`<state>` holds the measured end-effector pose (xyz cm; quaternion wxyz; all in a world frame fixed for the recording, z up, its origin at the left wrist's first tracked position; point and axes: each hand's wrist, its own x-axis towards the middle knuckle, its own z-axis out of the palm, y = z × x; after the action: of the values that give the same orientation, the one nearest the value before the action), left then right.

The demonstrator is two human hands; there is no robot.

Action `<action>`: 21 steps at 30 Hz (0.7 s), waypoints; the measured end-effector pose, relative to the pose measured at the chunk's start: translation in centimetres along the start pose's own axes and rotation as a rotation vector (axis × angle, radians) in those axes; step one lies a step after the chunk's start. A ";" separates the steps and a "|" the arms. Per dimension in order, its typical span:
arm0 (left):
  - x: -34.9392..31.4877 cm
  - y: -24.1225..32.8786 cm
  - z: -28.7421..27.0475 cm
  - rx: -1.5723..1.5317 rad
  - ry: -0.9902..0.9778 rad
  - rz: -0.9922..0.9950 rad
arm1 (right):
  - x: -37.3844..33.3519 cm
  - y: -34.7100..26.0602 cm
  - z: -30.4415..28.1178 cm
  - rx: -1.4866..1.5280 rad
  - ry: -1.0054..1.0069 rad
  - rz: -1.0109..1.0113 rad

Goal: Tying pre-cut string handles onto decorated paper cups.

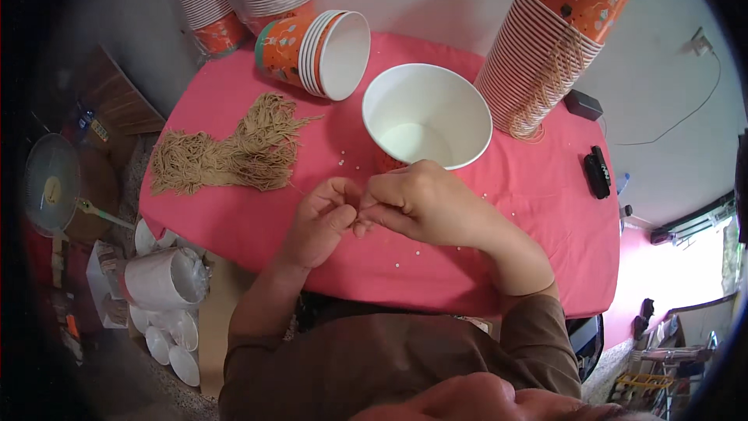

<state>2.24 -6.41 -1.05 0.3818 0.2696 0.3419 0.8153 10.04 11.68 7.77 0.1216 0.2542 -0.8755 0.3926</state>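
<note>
My left hand and my right hand meet over the near middle of the table, fingertips pinched together. Between them is what looks like a thin tan cord; most of it is hidden by the fingers. Just beyond my right hand stands a large paper bucket, its white inside facing up and its orange outer wall barely showing. To the left lies a bundle of tan cords, gathered in the middle and loose at both ends. A thin strand shows between this bundle and my left hand.
A tall leaning stack of orange paper buckets stands at right, tan cords draped along it. Several nested buckets lie tipped at back left. White bits dot the pink tablecloth. A black object sits near the right edge; a fan stands left.
</note>
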 end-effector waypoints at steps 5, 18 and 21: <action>-0.3 0.5 -0.6 0.474 0.062 0.000 | 0.2 0.3 0.1 -0.292 0.076 -0.021; 6.0 3.2 -2.2 0.742 0.284 0.374 | -1.9 1.9 -5.4 -0.597 0.086 0.250; 7.8 4.0 -2.5 0.995 0.120 0.550 | -3.0 1.7 -8.1 -0.598 0.052 0.418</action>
<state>-5.68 -2.87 1.86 -0.0374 0.4494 0.6230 0.6391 11.77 19.69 10.84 0.1300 0.0129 -0.9812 0.1422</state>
